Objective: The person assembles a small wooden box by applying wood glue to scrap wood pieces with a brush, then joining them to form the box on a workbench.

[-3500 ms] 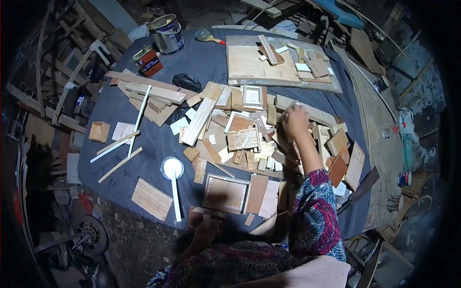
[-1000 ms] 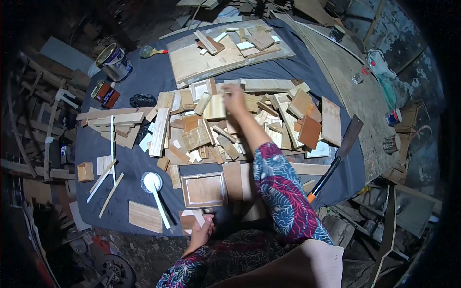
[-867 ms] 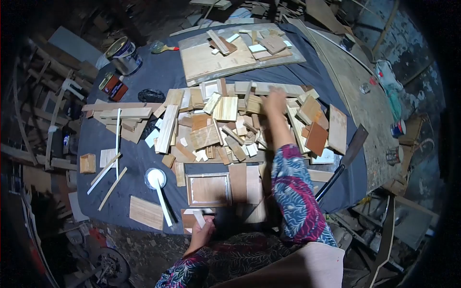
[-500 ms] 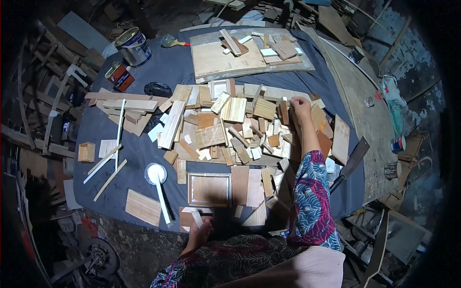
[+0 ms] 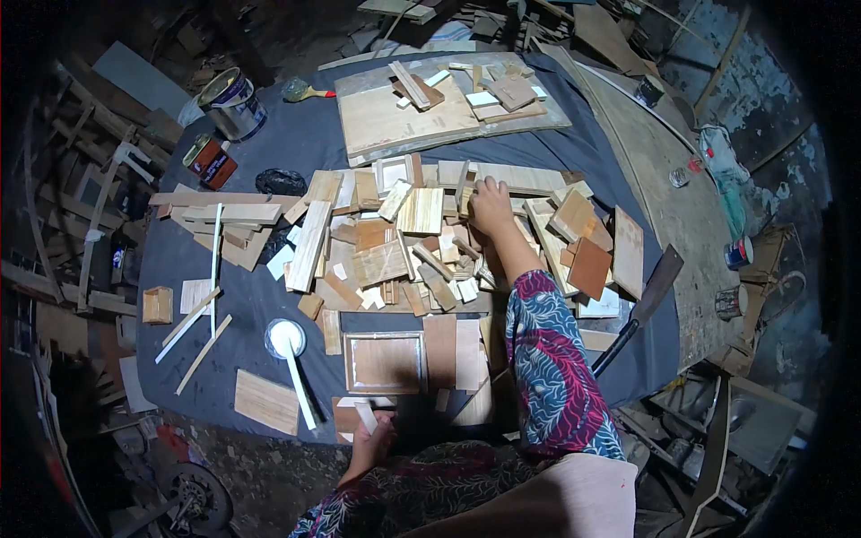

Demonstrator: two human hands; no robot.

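My left hand (image 5: 375, 439) is closed around a short white wooden strip (image 5: 365, 416) at the table's near edge, beside a flat brown board piece. My right hand (image 5: 491, 206) reaches over the heap of wood offcuts (image 5: 381, 262), its fingers curled down among the blocks at the heap's far side. What lies under those fingers is hidden. Just left of it is a striped light block (image 5: 423, 211). Nearer to me lies a framed wooden panel (image 5: 386, 360) with white along its inner edges. A white stick (image 5: 300, 387) leans out of a round tub of white paste (image 5: 284, 335).
A saw with a dark handle (image 5: 653, 285) lies at the right edge. Boards with offcuts on them (image 5: 404, 127) lie at the back. Paint can (image 5: 231, 106), red tin (image 5: 209, 163) and brush (image 5: 305, 90) stand or lie back left. Thin strips (image 5: 204, 357) lie left.
My right hand has moved left across the heap, uncovering pieces on the right side. My left hand keeps hold of the white strip. The view has shifted slightly.
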